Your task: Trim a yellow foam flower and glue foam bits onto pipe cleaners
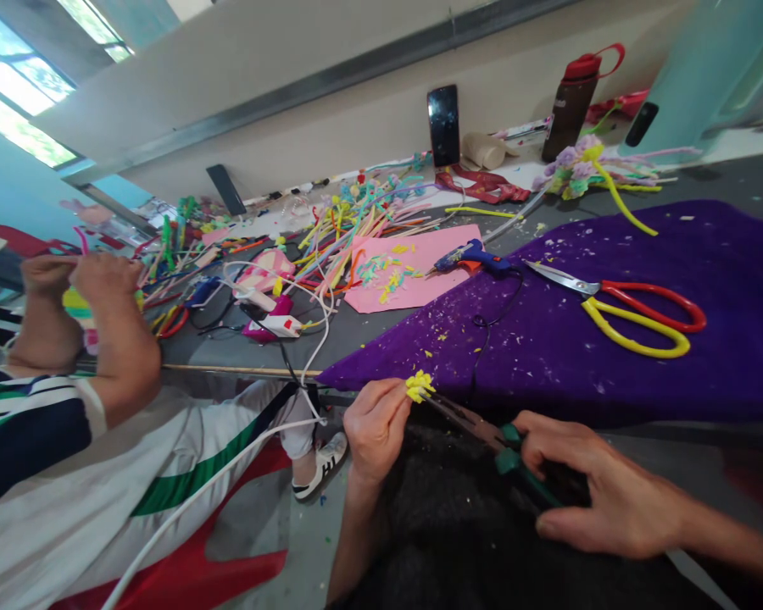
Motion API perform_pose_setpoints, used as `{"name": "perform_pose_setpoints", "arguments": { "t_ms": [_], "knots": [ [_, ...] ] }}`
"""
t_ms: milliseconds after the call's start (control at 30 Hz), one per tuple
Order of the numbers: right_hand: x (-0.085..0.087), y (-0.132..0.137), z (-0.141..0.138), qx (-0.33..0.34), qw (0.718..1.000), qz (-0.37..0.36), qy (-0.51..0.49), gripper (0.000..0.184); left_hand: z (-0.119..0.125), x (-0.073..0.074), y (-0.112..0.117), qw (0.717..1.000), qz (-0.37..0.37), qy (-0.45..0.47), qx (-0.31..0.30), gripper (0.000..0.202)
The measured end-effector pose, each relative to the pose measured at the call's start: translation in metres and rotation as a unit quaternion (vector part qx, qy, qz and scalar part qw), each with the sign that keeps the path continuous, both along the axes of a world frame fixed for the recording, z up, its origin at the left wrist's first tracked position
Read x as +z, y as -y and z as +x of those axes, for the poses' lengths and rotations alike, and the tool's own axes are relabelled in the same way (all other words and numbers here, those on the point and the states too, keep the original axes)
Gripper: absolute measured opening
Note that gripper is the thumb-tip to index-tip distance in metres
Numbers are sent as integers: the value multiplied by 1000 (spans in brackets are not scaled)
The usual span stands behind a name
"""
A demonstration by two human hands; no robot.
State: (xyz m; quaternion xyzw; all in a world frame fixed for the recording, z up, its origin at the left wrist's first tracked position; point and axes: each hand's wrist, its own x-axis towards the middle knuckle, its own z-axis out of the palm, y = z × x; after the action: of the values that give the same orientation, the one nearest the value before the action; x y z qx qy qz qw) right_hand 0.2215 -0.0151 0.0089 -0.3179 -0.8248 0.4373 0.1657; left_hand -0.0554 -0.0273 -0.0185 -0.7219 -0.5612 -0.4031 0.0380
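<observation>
Left fingers (394, 405) pinch yellow tuft (420, 386) at near edge of purple cloth (547, 356); right hand (601, 485) grips pliers (474, 422), long axis slanting, nose forward-left at tuft. Can't make out tip contact; my grip hides part of handles (525, 483).

Head view, single: worn on the head, facing forward and down; left hand (376, 428) and right hand (601, 487) close, low in frame; worktop (369, 326) beyond; pale partition (369, 114) behind it; windows (19, 89) farther, upper left.
</observation>
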Motion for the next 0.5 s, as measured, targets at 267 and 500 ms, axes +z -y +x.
{"name": "perform_pose_setpoints", "arguments": {
  "t_ms": [267,500],
  "knots": [
    [-3,-2,3,31,998,-6,57,30,0,2,0,998,-39,51,-22,15],
    [4,-4,5,36,996,-3,79,28,3,3,-2,987,-88,126,-36,14]
  ]
}}
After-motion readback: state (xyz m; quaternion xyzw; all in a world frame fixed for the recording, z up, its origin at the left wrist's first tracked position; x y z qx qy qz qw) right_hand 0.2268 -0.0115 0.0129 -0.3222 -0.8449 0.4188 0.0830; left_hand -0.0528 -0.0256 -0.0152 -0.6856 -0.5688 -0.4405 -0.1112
